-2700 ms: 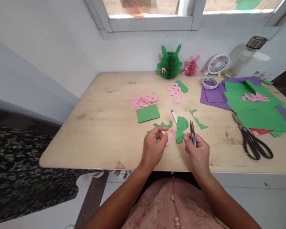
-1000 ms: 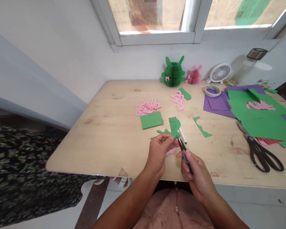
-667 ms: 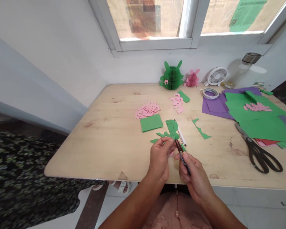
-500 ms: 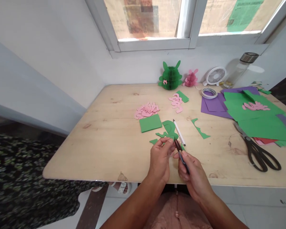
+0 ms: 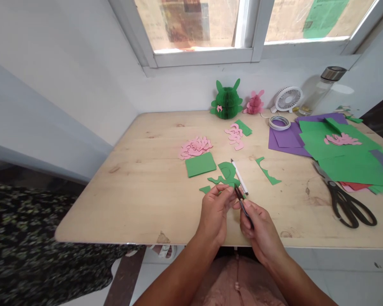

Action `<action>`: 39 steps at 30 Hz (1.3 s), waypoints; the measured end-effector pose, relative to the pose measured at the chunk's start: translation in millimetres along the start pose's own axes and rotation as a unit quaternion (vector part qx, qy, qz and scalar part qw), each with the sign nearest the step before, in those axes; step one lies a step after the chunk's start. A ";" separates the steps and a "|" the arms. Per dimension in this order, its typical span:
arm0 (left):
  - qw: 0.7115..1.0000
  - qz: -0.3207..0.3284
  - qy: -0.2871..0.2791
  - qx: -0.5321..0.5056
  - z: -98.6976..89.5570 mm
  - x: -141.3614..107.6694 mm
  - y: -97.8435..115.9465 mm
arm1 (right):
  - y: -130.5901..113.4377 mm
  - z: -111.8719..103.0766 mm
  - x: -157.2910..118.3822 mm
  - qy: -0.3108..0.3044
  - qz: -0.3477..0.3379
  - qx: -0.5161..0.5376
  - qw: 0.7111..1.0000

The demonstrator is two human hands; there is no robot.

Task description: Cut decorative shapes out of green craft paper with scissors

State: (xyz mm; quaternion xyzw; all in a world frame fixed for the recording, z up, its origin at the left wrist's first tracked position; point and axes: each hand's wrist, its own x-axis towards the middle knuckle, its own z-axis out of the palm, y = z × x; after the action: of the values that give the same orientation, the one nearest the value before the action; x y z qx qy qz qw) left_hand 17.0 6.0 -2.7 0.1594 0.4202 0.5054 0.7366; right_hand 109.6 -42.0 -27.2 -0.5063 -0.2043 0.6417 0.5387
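My left hand [image 5: 214, 210] pinches a green paper piece [image 5: 227, 171] that has a drawn curve on it, near the front of the table. Closed around small dark scissors [image 5: 244, 208] is my right hand [image 5: 258, 223], and their blades touch the paper's lower edge by my left fingertips. Just beyond lie a white pen [image 5: 240, 176] and a folded green card [image 5: 201, 164]. Green scraps [image 5: 205, 189] lie left of my fingers, and a curved green offcut [image 5: 268, 171] lies to the right.
Pink cutouts [image 5: 196, 147] lie behind the green card. Large black scissors [image 5: 344, 202] and stacked coloured sheets [image 5: 347, 159] are at the right. Along the wall stand a green paper figure [image 5: 227, 102], a pink one [image 5: 254, 103], a fan [image 5: 287, 99] and a bottle [image 5: 321, 91].
The green paper piece has turned slightly at my left fingertips, and the small scissors have shifted a little with my right hand. The camera view has moved slightly.
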 end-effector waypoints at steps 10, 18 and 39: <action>0.991 0.017 -0.019 0.130 -8.0 7.0 11.5 | -11.7 -14.0 2.5 -0.018 0.013 -0.033 0.999; 0.980 0.008 -0.035 0.197 -4.8 10.0 22.2 | -14.3 -13.3 4.2 -0.017 0.010 -0.051 0.999; 0.984 -0.004 -0.065 0.166 1.2 11.8 24.1 | -13.6 -18.5 8.1 -0.010 0.009 -0.056 0.998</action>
State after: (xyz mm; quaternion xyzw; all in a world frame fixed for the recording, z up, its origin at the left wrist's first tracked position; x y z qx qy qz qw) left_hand 4.8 27.2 8.5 0.3103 0.4500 0.4146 0.7276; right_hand 133.1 -35.4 -27.1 -0.5308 -0.2404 0.6395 0.5014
